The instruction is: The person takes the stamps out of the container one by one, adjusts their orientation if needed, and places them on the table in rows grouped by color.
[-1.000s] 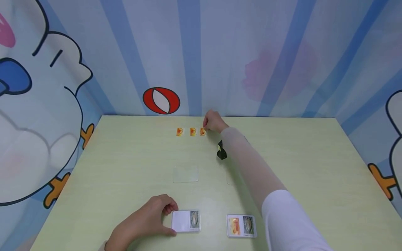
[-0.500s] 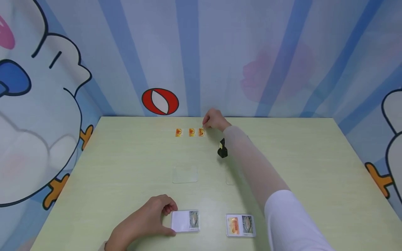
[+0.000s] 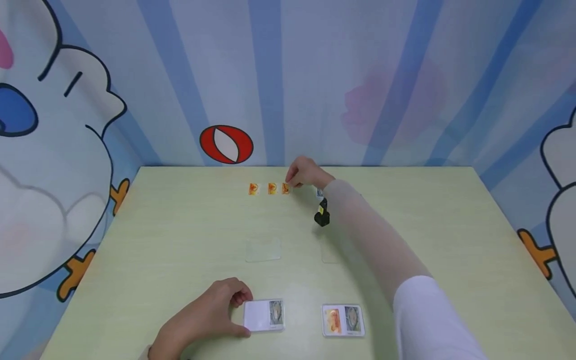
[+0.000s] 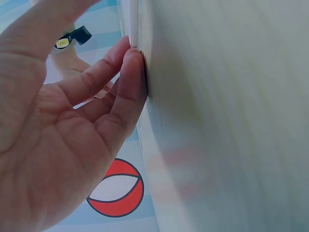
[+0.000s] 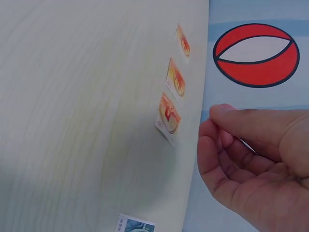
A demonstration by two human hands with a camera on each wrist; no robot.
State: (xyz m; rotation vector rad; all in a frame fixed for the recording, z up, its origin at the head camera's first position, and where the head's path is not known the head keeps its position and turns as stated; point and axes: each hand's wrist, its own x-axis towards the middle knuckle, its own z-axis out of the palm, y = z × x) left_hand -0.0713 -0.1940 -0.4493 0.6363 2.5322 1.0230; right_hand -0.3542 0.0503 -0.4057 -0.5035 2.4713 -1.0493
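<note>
My left hand [image 3: 204, 315] holds the left edge of a flat clear case [image 3: 256, 315] between thumb and fingers. The case has a white inside and one grey stamp-like picture [image 3: 276, 313] on its right half. At the table's back, my right hand [image 3: 306, 171] has its fingers curled and thumb against the index finger. It hovers beside the rightmost of three small orange stamp-like pieces [image 3: 285, 189]. In the right wrist view the curled fingertips [image 5: 219, 113] stand apart from that orange piece [image 5: 169, 116], and nothing shows between them.
A second clear case [image 3: 343, 320] holds an orange and a grey picture. One clear plate [image 3: 263, 250] lies mid-table; another [image 3: 330, 252] is partly behind the right sleeve. A blue stamp-like piece [image 5: 136, 225] lies near the right hand. A printed wall [image 3: 310, 85] borders the table.
My right hand and forearm shift slightly, and part of the blue piece now shows beside the sleeve. My left hand keeps its hold on the case. The head view drifts a little.
</note>
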